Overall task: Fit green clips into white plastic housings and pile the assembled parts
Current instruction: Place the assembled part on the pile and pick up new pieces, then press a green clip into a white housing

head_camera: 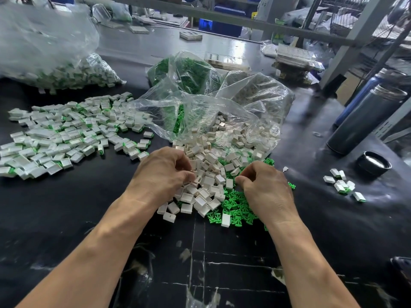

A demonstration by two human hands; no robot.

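Both grips are curled down into the loose parts near the bench's front edge. From the head view, the left hand (163, 172) has its fingers bent into the heap of white housings (205, 181) and seems to pinch one against the thumb, though the piece itself is mostly hidden. The right hand (264, 185) has fingertips drawn together over the green clips (235, 205); whether it holds one I cannot tell. Assembled parts (64, 134) lie in a broad pile to the left on the black bench (66, 207), well apart from the hands.

These pieces look light, rigid and smooth-sided, likely to skid or flick away. A housing is probably best pinched across its flat side walls, open end outward; a clip by its stem, leaving the prongs free.
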